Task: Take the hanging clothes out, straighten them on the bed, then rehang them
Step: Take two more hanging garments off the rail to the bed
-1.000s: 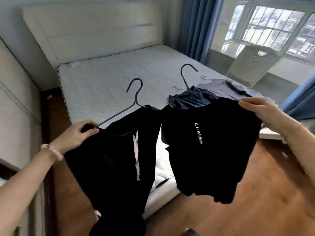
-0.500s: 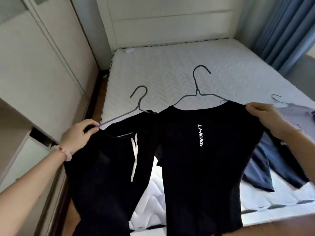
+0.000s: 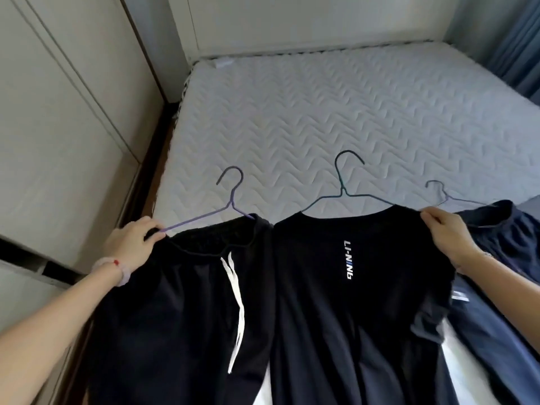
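I judge I'm mid-task: my left hand [image 3: 133, 244] pinches the drawstring trousers [image 3: 187, 311] by their hanger, my right hand [image 3: 447, 235] grips the black T-shirt [image 3: 350, 302] shoulder, both over the bed [image 3: 292, 118]; straightening and rehanging remain.

Matt black cloth shirt [image 3: 350, 287], thin wire hanger [image 3: 347, 185], quilted white mattress [image 3: 321, 112].

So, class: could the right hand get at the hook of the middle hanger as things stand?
Probably yes. The hook lies bare on the mattress with nothing over it, not far from the right hand. But that hand is gripping the black shirt, so it must let go first.
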`<state>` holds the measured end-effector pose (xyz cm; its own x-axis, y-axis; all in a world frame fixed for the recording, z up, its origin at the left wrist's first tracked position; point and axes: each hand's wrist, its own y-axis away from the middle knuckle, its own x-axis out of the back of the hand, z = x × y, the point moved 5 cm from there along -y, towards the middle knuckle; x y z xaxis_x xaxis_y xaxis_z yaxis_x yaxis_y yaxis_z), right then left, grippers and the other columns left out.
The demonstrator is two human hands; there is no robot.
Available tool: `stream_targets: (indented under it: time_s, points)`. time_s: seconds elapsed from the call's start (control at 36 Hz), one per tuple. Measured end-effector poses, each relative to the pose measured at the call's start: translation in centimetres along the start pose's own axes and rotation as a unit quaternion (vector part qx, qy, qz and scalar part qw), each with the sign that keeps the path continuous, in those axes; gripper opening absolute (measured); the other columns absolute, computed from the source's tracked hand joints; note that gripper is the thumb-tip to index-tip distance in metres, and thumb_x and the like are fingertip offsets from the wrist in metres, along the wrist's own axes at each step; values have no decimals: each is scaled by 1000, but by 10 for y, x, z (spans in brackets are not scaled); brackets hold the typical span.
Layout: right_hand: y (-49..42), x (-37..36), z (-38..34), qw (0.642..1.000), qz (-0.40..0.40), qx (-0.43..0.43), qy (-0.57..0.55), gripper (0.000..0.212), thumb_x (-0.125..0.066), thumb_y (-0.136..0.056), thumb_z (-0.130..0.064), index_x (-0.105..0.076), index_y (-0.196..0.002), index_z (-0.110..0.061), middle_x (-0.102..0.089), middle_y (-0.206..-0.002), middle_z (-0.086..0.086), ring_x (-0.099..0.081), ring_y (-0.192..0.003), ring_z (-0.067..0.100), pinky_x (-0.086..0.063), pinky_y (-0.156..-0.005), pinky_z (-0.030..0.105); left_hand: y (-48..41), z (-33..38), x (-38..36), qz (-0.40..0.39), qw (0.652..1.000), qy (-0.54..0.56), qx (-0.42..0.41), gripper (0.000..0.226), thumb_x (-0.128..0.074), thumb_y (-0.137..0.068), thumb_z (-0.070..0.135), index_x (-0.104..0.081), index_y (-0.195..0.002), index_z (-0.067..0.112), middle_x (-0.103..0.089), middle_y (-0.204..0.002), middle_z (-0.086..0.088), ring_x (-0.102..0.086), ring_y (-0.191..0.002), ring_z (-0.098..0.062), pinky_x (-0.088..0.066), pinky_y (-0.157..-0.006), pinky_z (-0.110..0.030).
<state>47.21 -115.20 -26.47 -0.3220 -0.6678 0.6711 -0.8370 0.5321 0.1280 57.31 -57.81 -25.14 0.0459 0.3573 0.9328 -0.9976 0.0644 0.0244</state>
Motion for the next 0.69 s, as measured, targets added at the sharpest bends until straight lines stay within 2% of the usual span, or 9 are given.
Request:
stream_targets:
  time_s: [0.08, 0.19, 0.31, 0.36, 0.44, 0.56, 0.61, 0.67, 0.69]
  points:
    - [-26, -48, 25, 1000, 20, -18, -7, 23, -48, -98, -11, -67, -102, 0, -61, -97, 11, -52, -93, 20, -34, -85, 28, -31, -29, -42, 29, 999, -13, 38, 17, -49, -95, 27, -65, -94, 22, -64, -102, 4, -60, -90, -28, -45, -73, -38]
    - [-56, -99, 56, 999, 34, -31, 16, 25, -45, -99, -13, -66, -102, 1, -63, -100, 19, -52, -92, 24, -32, -82, 28, -61, -75, -85, 45, 995, -17, 84, 18, -47, -96, 24, -64, -99, 17, -62, -111, -4, -58, -96, -33, -43, -82, -41]
    - [-82, -131, 81, 996, 51, -44, 51, 30, -45, -100, -13, -64, -114, 5, -64, -117, 26, -56, -112, 36, -33, -88, 29, -81, -107, -117, 55, 994, -8, 94, 18, -48, -96, 22, -64, -98, 15, -62, -107, -9, -57, -95, -35, -43, -82, -42]
    - [-92, -140, 89, 995, 60, -42, 68, 30, -46, -100, -14, -64, -115, 4, -63, -120, 27, -55, -116, 39, -38, -99, 37, -91, -118, -132, 57, 994, -5, 95, 18, -47, -97, 22, -63, -97, 13, -61, -106, -10, -57, -94, -35, -42, -79, -40]
    - [-107, -147, 97, 992, 60, -32, 105, 32, -47, -99, -17, -65, -115, 4, -63, -121, 29, -54, -117, 42, -34, -109, 47, -106, -128, -153, 67, 993, 1, 92, 18, -48, -96, 20, -63, -96, 12, -61, -109, -9, -57, -95, -35, -42, -79, -40]
    - [-112, -161, 98, 981, 32, -36, 190, 43, -47, -92, -29, -58, -131, -15, -54, -136, 20, -39, -132, 40, -24, -116, 50, -122, -136, -176, 78, 989, 31, 119, 15, -51, -95, 18, -66, -96, 12, -63, -110, -12, -57, -97, -37, -44, -80, -40]
    - [-105, -170, 97, 973, 11, -47, 226, 57, -51, -88, -36, -44, -143, -21, -41, -148, 17, -29, -139, 40, -21, -116, 53, -124, -142, -190, 53, 986, 53, 148, 19, -49, -95, 16, -66, -103, 14, -63, -115, -12, -57, -103, -36, -44, -84, -38]
    - [-89, -185, 87, 981, -23, -36, 188, 75, -50, -80, -46, -38, -147, -15, -39, -150, 18, -33, -139, 38, -23, -118, 50, -122, -147, -201, 18, 981, 81, 173, 27, -47, -96, 17, -60, -119, 16, -59, -127, -9, -54, -113, -35, -41, -94, -36]
    - [-77, -194, 81, 987, -40, -30, 150, 74, -53, -83, -44, -37, -148, -12, -41, -150, 17, -37, -139, 35, -24, -119, 45, -118, -147, -204, 9, 980, 90, 178, 32, -48, -96, 17, -56, -126, 17, -55, -133, -9, -51, -118, -34, -39, -99, -36]
